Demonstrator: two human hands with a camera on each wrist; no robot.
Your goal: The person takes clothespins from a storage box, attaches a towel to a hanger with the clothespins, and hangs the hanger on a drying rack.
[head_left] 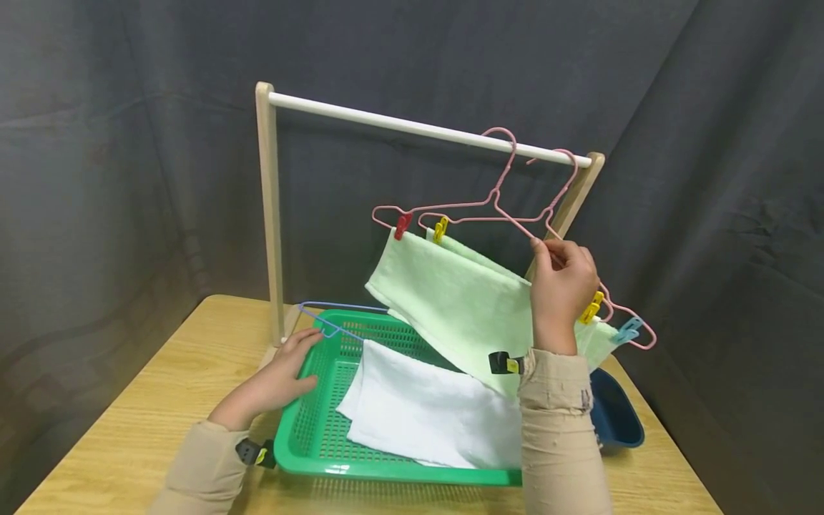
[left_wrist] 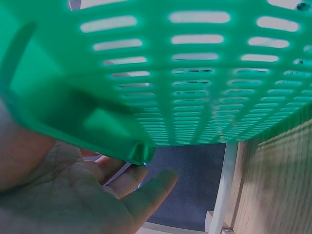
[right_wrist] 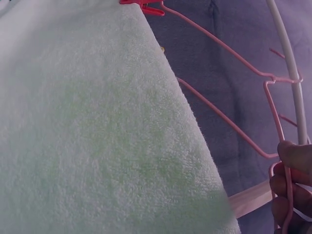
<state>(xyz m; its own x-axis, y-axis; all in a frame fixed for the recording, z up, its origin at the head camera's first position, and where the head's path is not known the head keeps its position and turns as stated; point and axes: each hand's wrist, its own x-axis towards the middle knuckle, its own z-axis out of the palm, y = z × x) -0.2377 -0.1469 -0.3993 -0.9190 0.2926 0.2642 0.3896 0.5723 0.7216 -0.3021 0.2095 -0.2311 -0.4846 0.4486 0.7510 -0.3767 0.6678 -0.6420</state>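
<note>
The right hand (head_left: 566,286) is raised at right of centre, its sleeved forearm rising almost upright from the lower right of the frame. The wrist bends slightly, and the knuckles face the upper right. Its grip is clamped with thumb and fingers on the sloping wire of the front pink hanger (head_left: 496,193); the right wrist view shows the pinch at the right edge.

The left hand (head_left: 286,375) reaches up and rightward from the lower left, palm down over the left rim of the green basket (head_left: 399,474). Its grip is apart, fingers extended toward the upper right and thumb spread inward. Whether the fingertips touch the blue hanger (head_left: 344,305) just beside them, I cannot tell.

The front pink hanger is right of centre, its hook arched over the white rod (head_left: 386,121). Its long axis slopes from centre left down toward the right, behind the right hand. A red clip (head_left: 402,226) fixes the green cloth (head_left: 457,293) at its left end; the cloth hangs slanting the same way.

The rear pink hanger (head_left: 547,212) hangs just beyond, to the right. Below, the white cloth (head_left: 438,411) lies in the basket on the wooden surface (head_left: 180,372).
</note>
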